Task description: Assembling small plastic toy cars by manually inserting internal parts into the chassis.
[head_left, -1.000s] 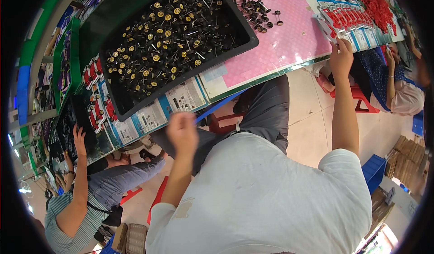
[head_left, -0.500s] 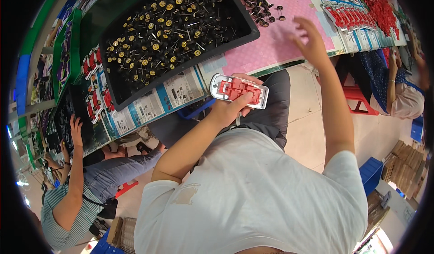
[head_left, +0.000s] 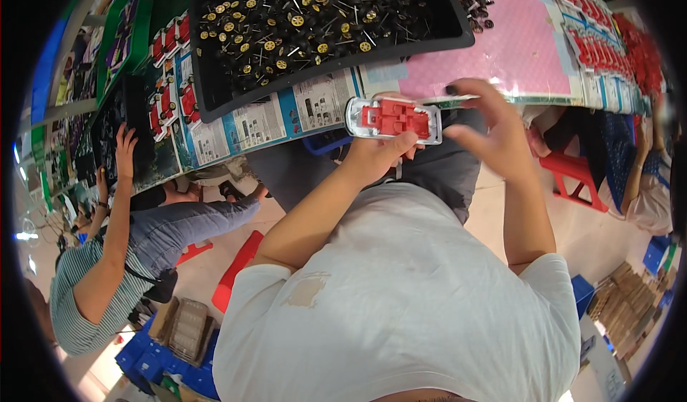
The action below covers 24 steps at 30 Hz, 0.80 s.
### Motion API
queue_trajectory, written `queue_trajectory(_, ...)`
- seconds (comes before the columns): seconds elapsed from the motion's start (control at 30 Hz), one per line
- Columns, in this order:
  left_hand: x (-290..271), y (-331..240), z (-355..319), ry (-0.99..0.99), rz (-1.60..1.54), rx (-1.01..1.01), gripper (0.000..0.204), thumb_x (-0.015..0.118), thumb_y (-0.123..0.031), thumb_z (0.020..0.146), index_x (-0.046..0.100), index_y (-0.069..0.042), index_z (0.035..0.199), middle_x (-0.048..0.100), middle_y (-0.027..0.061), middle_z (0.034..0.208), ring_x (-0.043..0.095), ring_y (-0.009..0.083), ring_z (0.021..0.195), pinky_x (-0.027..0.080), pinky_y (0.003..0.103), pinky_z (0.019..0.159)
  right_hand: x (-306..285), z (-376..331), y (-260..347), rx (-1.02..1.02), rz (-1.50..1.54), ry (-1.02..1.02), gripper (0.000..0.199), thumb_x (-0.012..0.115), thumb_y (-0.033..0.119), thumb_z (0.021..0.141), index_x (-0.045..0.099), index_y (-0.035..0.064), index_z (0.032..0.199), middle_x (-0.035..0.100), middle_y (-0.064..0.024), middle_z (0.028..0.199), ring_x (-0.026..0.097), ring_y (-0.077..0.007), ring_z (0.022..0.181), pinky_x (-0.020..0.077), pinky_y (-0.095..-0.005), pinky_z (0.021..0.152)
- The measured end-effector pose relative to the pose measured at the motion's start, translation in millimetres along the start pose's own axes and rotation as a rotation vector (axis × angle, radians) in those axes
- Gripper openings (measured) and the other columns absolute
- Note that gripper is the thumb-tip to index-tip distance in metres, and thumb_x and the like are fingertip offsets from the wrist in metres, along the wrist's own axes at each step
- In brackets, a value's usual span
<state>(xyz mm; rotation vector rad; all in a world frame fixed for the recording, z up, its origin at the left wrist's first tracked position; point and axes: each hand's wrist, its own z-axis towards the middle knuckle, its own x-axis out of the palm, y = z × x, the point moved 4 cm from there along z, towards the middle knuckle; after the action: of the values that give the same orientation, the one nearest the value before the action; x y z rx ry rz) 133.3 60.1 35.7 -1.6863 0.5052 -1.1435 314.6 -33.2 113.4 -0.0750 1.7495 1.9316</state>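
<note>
In my left hand (head_left: pixel 383 155) lies a toy car body (head_left: pixel 397 120), underside up, with a silver-grey shell and a red chassis set into it. My left thumb presses on its near edge. Just right of the car is my right hand (head_left: pixel 497 126), smeared by motion, with its thumb and forefinger curved towards the car. A small black wheel (head_left: pixel 451 90) sits at the forefinger's tip; whether an axle joins it to a second wheel I cannot make out.
A black tray (head_left: pixel 286 80) of wheel axles, many yellow-hubbed, stands on the bench. Loose black wheels (head_left: pixel 476 8) lie beside it on a pink mat (head_left: pixel 494 65). Red-and-white car parts (head_left: pixel 601 51) line the right. Co-workers sit left (head_left: pixel 107 280) and right (head_left: pixel 630 166).
My right hand has come from above the pink mat to the car's right end, bringing a black wheel. The car has turned nearly level in my left hand. The whole view has shifted.
</note>
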Motion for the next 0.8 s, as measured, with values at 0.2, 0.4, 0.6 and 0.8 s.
queue_trajectory(0.2,3,-12,4,-0.024,0.078,0.131,0.058,0.078,-0.029,0.087,0.044,-0.006,0.129,0.062,0.0045,0.103,0.061,0.0101,0.08,0.053,0.025,0.064,34,-4,17,-0.019,-0.154,0.08,0.059,0.083,0.009,0.07,0.057,0.0006,0.123,0.061,-0.0156,0.12,0.06,-0.0313,0.11,0.0488,-0.0378,0.093)
queue_trajectory(0.4,-7,-3,-10,-0.055,0.087,0.116,0.057,0.074,-0.033,0.09,0.045,-0.004,0.129,0.058,0.0068,0.117,0.059,0.0157,0.109,0.054,0.031,0.088,28,6,30,-0.044,0.003,0.195,0.067,0.085,0.018,0.071,0.055,0.003,0.129,0.059,-0.0123,0.124,0.061,-0.0275,0.109,0.0496,-0.0373,0.092)
queue_trajectory(0.6,-19,-5,-29,-0.084,-0.079,0.083,0.044,0.071,-0.021,0.093,0.044,-0.006,0.125,0.063,0.0046,0.094,0.06,0.0104,0.074,0.053,0.025,0.066,1,129,4,0.01,-0.355,0.158,0.042,0.077,0.02,0.083,0.064,-0.0009,0.116,0.07,-0.0091,0.095,0.067,-0.0172,0.075,0.0536,-0.0302,0.065)
queue_trajectory(0.8,-20,-10,-31,-0.102,-0.011,0.106,0.043,0.071,-0.026,0.093,0.046,-0.007,0.123,0.063,0.0038,0.09,0.06,0.0091,0.07,0.052,0.024,0.06,33,206,-45,-0.001,-0.716,0.184,0.029,0.074,0.015,0.083,0.069,-0.0011,0.106,0.072,-0.0146,0.085,0.07,-0.0265,0.072,0.0561,-0.0359,0.067)
